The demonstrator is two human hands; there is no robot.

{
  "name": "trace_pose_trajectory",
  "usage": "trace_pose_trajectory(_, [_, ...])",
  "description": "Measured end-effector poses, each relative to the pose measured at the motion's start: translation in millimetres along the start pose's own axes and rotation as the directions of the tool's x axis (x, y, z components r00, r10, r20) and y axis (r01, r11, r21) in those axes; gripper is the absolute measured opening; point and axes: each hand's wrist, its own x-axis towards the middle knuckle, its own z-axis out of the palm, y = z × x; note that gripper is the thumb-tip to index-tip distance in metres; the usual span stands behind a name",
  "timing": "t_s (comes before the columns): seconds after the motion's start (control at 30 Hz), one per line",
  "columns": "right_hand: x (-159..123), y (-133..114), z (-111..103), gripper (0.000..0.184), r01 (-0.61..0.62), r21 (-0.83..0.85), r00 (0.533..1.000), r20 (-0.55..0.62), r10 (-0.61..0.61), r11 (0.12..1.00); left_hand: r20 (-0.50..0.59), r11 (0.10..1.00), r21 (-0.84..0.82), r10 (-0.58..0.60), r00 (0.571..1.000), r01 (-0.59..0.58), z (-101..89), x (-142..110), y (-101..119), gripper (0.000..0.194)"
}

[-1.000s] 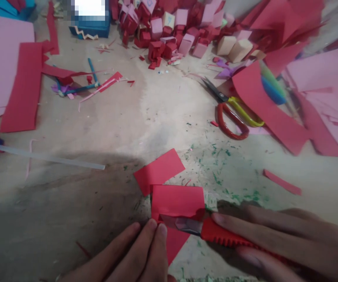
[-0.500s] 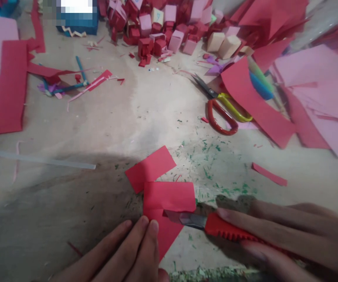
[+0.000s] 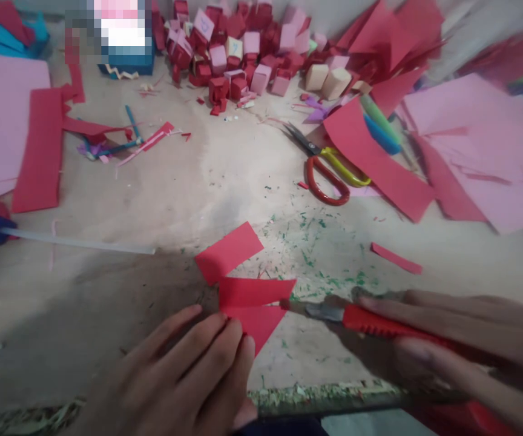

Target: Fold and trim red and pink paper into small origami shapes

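A folded piece of red paper lies at the front of the table, its upper flap split along the fold from the right side. My left hand presses its fingertips on the paper's left part, fingers close together; they cover some of it. In my right hand is a red utility knife, held low and nearly level. Its blade points left, with the tip at the right end of the slit. Just behind the folded piece, a small red paper rectangle touches or nearly touches it.
Scissors rest on the right beside a red paper strip. Pink sheets are piled at far right. Several small red and pink paper boxes crowd the back. A glue stick sticks out at left. The table edge is close.
My right hand has drawn the knife to the right along the fold, and the slit has opened. My left hand still holds the paper down. The whole view has shifted slightly.
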Motion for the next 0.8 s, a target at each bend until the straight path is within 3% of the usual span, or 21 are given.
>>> trace_pose_trajectory(0.07, [-1, 7, 0, 0.037, -0.034, 0.001, 0.997, -0.07, 0.034, 0.999, 0.045, 0.998, -0.052, -0.028, 0.999, 0.03, -6.1, 6, -1, 0.025])
trace_pose_trajectory(0.17, [2, 14, 1, 0.034, -0.072, -0.066, 0.98, -0.19, 0.058, 0.995, 0.144, 0.997, -0.071, 0.022, 0.989, -0.012, -14.4, 11, -2, 0.028])
trace_pose_trajectory(0.33, [5, 17, -2, 0.022, -0.133, -0.234, 0.94, -0.339, 0.047, 0.963, 0.279, 0.987, 0.083, 0.109, 0.954, -0.137, -27.9, 7, 1, 0.04])
trace_pose_trajectory(0.43, [-1, 14, -8, 0.023, -0.066, -0.176, 0.93, -0.367, -0.003, 0.982, 0.328, 0.962, 0.187, 0.127, 0.936, -0.197, -32.4, 8, 4, 0.051])
trace_pose_trajectory(0.53, [-4, -1, -12, 0.027, 0.017, -0.067, 0.919, -0.392, -0.042, 0.998, 0.286, 0.934, 0.26, 0.17, 0.943, -0.247, -38.4, 18, 4, 0.05])
trace_pose_trajectory(0.6, [1, -19, -14, 0.029, 0.011, 0.031, 0.927, -0.374, 0.002, 0.999, 0.317, 0.959, 0.244, 0.062, 0.946, -0.145, -46.4, 31, 0, 0.041])
trace_pose_trajectory(0.7, [28, -51, -15, 0.033, 0.013, 0.292, 0.942, -0.325, 0.086, 0.956, 0.206, 0.996, -0.012, -0.088, 0.975, 0.092, -61.4, 59, -13, 0.023])
trace_pose_trajectory(0.77, [57, -69, -15, 0.039, 0.056, 0.535, 0.944, -0.304, 0.13, 0.843, 0.084, 0.924, -0.283, -0.242, 0.967, 0.256, -68.5, 79, -25, 0.018])
trace_pose_trajectory(0.8, [74, -76, -14, 0.044, 0.088, 0.652, 0.944, -0.296, 0.146, 0.753, 0.025, 0.84, -0.437, -0.345, 0.938, 0.321, -70.1, 88, -31, 0.016])
